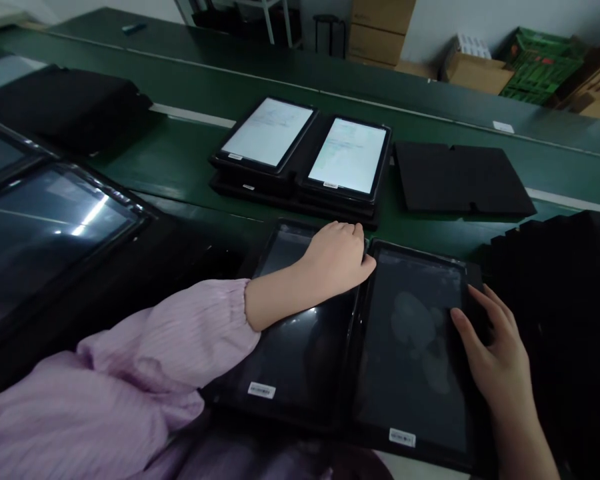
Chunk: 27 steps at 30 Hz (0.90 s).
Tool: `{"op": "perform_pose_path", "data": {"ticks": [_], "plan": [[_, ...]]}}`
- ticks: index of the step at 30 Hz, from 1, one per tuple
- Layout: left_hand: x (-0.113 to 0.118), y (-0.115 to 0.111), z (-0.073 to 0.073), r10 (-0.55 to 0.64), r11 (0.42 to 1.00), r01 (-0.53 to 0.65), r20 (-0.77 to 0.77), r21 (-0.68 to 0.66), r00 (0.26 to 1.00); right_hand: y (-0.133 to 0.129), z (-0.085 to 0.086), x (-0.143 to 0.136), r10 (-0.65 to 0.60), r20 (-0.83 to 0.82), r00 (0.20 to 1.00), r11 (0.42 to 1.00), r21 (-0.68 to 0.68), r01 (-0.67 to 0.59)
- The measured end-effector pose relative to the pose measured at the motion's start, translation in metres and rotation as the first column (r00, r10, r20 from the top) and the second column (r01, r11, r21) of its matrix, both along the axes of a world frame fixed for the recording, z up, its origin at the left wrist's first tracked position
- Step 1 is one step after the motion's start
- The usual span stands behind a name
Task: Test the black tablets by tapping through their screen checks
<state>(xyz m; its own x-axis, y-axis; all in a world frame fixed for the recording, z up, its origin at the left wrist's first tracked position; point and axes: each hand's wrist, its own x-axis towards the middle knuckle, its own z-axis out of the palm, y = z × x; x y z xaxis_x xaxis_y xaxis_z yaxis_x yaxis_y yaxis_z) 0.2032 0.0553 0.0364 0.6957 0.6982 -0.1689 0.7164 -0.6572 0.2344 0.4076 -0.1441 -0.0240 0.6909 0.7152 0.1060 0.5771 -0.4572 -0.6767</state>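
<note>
A green table [180,160] spans the view; at its right edge rises a tall black stack [570,320], and at far left lies a black pile [65,107], with a glossy dark screen [55,227] in front of it; 2 dark tablets lie side by side nearest the person, the left tablet [305,360] and the right tablet [410,373], both with unlit screens, the right one smudged; beyond them sit 2 lit tablets [270,133] on black bases, and right of those a flat black sheet [463,180] with notched edges; a lilac sleeve [180,333] covers the left forearm; the left hand [337,257] lies over the left tablet's upper right corner, fingers bent, thumb at the gap between the 2 tablets, and whether it grips cannot be told; the right hand [500,347] is half-curled at the right tablet's right edge, thumb over the screen, its grip likewise unclear; 1 white sticker [261,390] marks the left tablet's bottom edge.
</note>
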Motion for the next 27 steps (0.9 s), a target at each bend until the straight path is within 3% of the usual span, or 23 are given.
{"op": "perform_pose_path", "data": {"ticks": [6, 9, 12, 15, 19, 23, 27], "plan": [[-0.003, 0.003, -0.004, 0.012, 0.999, -0.010, 0.067, -0.032, 0.998, 0.001, 0.001, 0.003, 0.038, 0.007, 0.999, 0.999, 0.033, -0.038], [-0.017, 0.009, -0.002, 0.063, 0.985, -0.031, 0.188, -0.168, 0.980, 0.003, 0.002, 0.003, 0.053, -0.008, 0.999, 0.998, 0.035, -0.053], [-0.049, 0.016, 0.008, 0.279, 0.929, -0.173, 0.315, -0.326, 0.907, 0.002, 0.002, 0.003, 0.044, -0.026, 0.999, 0.998, 0.051, -0.043], [-0.091, 0.017, 0.012, 0.512, 0.844, -0.369, 0.377, -0.390, 0.772, -0.002, 0.004, 0.001, 0.015, -0.030, 0.999, 0.995, 0.095, -0.013], [-0.141, -0.001, -0.002, 0.704, 0.700, -0.516, 0.357, -0.493, 0.614, -0.007, 0.010, -0.005, -0.027, -0.009, 1.000, 0.991, 0.129, 0.028], [-0.160, -0.026, -0.024, 0.764, 0.615, -0.443, 0.354, -0.652, 0.539, -0.007, 0.017, -0.010, -0.058, -0.050, 0.997, 0.990, 0.122, 0.064], [-0.158, -0.035, -0.032, 0.749, 0.612, -0.383, 0.352, -0.692, 0.562, -0.007, 0.022, -0.015, -0.066, -0.049, 0.997, 0.984, 0.164, 0.073]]}}
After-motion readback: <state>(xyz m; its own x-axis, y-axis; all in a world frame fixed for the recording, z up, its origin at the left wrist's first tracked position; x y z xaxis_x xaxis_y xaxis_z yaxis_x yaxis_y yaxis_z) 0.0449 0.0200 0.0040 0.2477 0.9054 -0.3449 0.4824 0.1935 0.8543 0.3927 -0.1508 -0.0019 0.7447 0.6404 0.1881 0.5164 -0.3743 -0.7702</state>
